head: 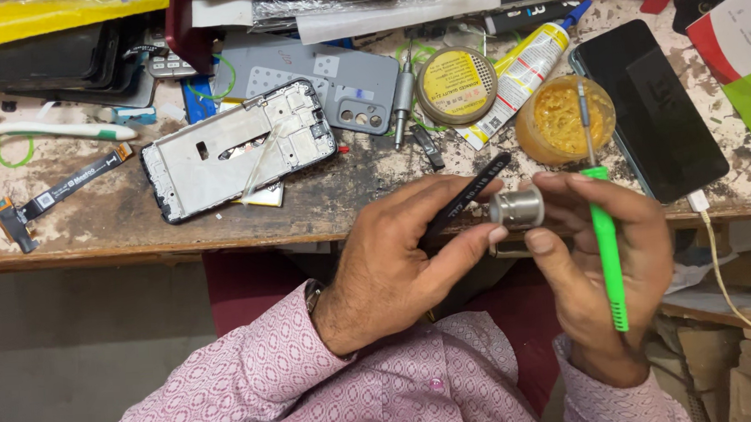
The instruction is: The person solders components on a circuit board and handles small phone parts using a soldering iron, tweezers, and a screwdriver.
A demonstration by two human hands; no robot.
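Pinching a small silver metal cylinder (517,208) between both hands: left hand (395,265) curling around black tweezers (468,200), thumb pressing the cylinder's near side; right hand (601,264) closing its fingers on a green-handled tool (607,247), fingertips touching the cylinder's far side. Possibly gripping a second small part under the cylinder, too hidden to tell. Lying just beyond the right hand, a jar of amber paste (564,120) and a dark phone (650,110). Resting farther beyond the left hand, a bare phone frame (238,148).
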